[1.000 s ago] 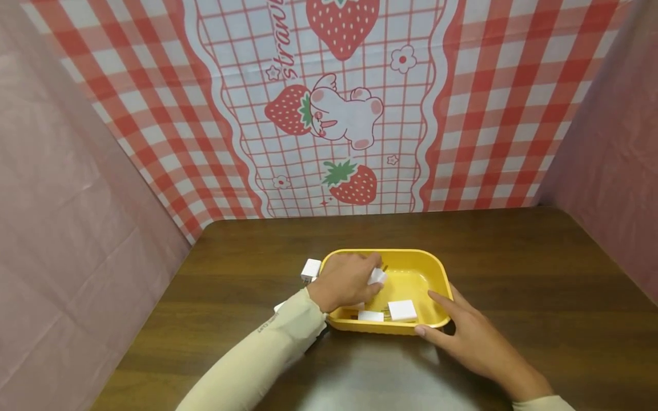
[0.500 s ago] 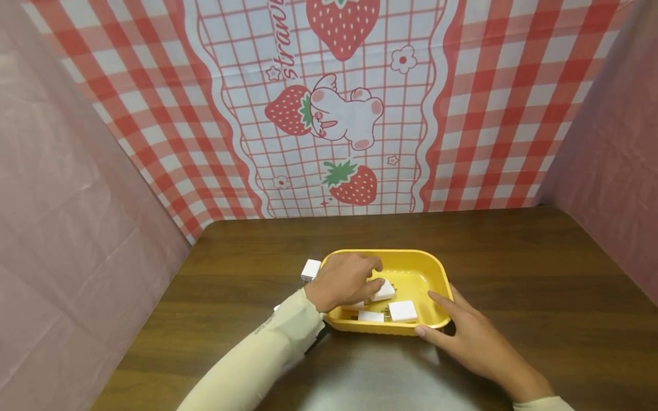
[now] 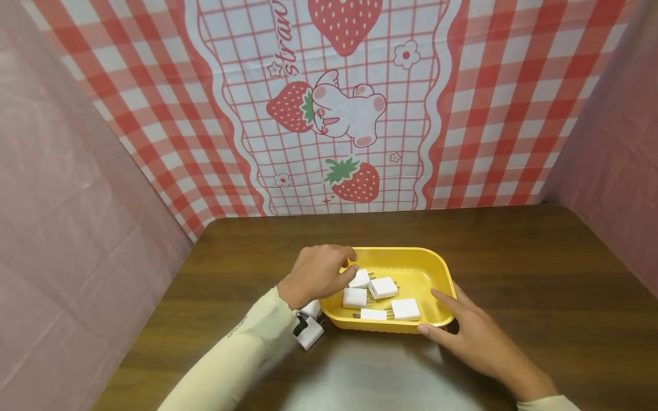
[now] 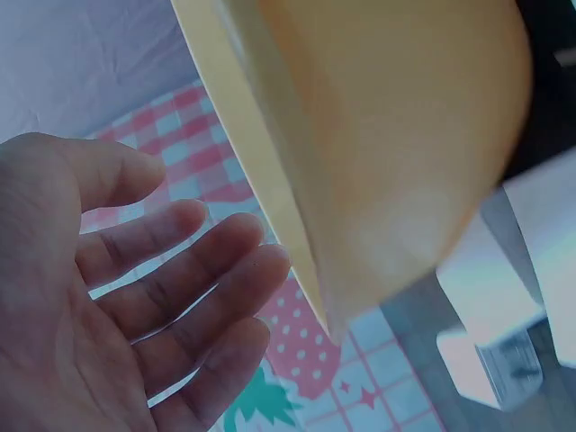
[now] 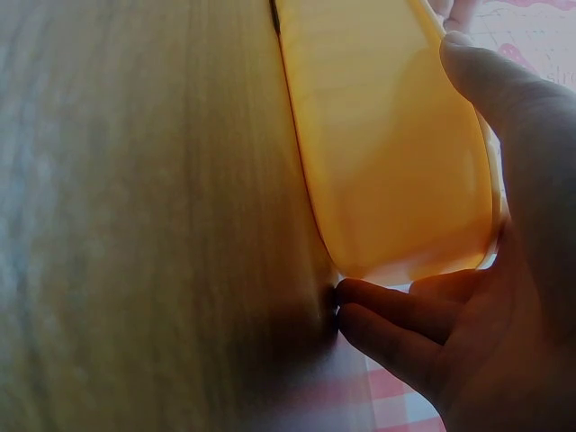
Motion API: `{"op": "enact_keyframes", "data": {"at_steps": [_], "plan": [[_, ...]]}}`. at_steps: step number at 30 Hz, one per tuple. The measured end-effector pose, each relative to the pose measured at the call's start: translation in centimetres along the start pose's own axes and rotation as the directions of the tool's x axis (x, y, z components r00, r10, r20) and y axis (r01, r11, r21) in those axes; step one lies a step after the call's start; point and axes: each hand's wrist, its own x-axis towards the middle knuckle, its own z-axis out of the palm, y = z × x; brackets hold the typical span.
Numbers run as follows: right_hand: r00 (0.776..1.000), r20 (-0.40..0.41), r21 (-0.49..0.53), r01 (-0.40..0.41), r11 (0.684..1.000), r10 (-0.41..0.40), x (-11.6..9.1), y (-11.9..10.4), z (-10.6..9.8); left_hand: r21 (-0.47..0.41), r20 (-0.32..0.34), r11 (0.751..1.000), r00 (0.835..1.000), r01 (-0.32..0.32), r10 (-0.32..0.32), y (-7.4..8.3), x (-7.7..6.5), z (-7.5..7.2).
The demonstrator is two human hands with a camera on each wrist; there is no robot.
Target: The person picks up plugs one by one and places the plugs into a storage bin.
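My left hand [image 3: 317, 273] hovers over the left end of a yellow plastic tub [image 3: 411, 258], its fingers loosely bent around nothing. In the left wrist view the palm [image 4: 54, 297] faces the tub's outer wall [image 4: 405, 162]. My right hand [image 3: 478, 334] grips the tub's right end, thumb [image 3: 434, 332] at the front rim and index finger over the right rim. Other fingers [image 5: 396, 333] lie low against the tub's end in the right wrist view. Several white plug-in chargers with metal prongs lie inside, including a charger [image 3: 382, 287] near the middle and another charger [image 3: 405, 309] near the front wall.
Outside the tub at its left, a white charger [image 3: 310, 335] lies on the brown wooden table [image 3: 247, 251], partly behind the left wrist. Another charger [image 4: 472, 369] shows in the left wrist view. A red-checked strawberry cloth [image 3: 354, 114] hangs behind; pink cloth [image 3: 77, 200] hangs at the side.
My left hand let go of a white charger inside the tub, then drew back left to the tub's left rim. More chargers inside and outside the tub are uncovered. The right hand stays at the tub.
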Motion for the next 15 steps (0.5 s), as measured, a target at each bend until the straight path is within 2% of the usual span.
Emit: {"op": "enact_keyframes", "data": {"at_steps": [8, 15], "plan": [[1.000, 0.002, 0.001, 0.000, 1.000, 0.000, -0.1, -0.1, 0.0, -0.007, 0.010, 0.998, 0.998, 0.057, -0.057, -1.4, -1.0, -0.6], [1.000, -0.003, 0.002, 0.005, 1.000, -0.005, 0.0, -0.1, -0.1, 0.011, -0.040, 0.997, 0.996, 0.080, -0.080, -1.9, -2.1, -0.9]]}}
